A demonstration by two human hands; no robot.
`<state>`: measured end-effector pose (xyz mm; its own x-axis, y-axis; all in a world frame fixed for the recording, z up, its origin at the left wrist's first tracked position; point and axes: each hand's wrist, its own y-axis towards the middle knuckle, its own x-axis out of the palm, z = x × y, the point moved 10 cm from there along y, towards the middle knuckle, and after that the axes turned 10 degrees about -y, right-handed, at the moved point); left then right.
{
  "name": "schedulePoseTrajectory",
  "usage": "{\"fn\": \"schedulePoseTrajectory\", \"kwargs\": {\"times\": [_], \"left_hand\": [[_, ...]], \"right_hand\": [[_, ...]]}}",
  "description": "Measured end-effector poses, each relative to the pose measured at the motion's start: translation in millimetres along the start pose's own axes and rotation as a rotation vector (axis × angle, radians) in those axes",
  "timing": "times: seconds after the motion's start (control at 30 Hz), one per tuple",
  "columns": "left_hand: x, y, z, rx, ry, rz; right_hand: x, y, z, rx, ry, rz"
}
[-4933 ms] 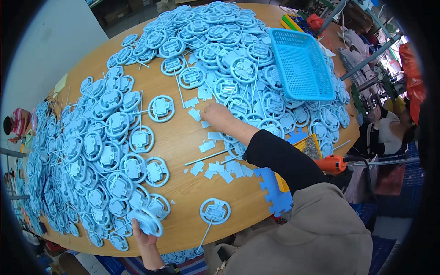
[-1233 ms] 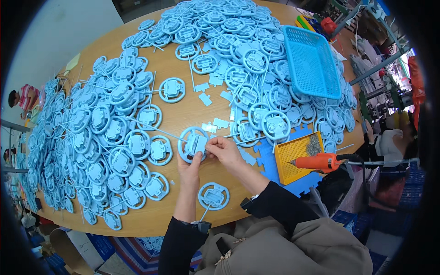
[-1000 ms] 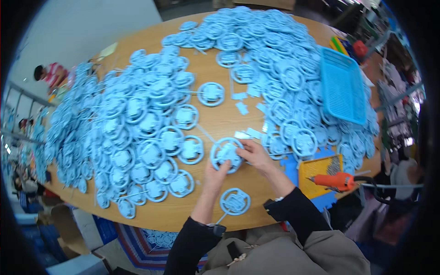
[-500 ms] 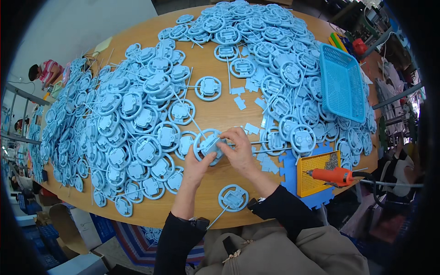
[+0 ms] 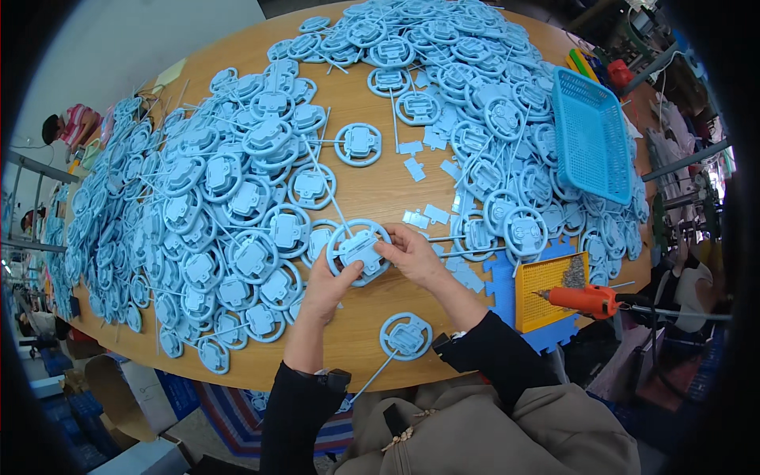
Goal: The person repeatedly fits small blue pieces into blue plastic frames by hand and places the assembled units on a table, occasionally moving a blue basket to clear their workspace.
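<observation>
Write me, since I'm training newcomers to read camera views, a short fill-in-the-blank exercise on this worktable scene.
1. The number of wheel-shaped parts held by the left hand and right hand together is ____.
2. The mesh basket stands on the picture's ____ side.
3. The corded tool's body is coloured ____.
4. The tray on the foam mat is coloured ____.

Missing words: one; right; orange; yellow.

Left grip (image 5: 323, 286) and right grip (image 5: 415, 253) on a blue wheel (image 5: 356, 248) above a table (image 5: 364, 328)
</observation>
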<state>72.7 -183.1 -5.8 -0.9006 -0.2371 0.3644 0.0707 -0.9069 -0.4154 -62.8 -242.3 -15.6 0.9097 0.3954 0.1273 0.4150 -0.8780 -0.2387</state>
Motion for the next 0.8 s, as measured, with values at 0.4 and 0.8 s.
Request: {"fn": "schedulePoseTrajectory", "kwargs": {"times": [0.4,0.8], "left_hand": [[-59,42,92,0.146,0.263,0.211],[118,-17,-71,-0.336,-0.549,-0.314]], "right_hand": [[-127,-71,-97,-0.225,-1.522,0.449],[-79,-109,-44,-0.058,-0.192,0.286]]}}
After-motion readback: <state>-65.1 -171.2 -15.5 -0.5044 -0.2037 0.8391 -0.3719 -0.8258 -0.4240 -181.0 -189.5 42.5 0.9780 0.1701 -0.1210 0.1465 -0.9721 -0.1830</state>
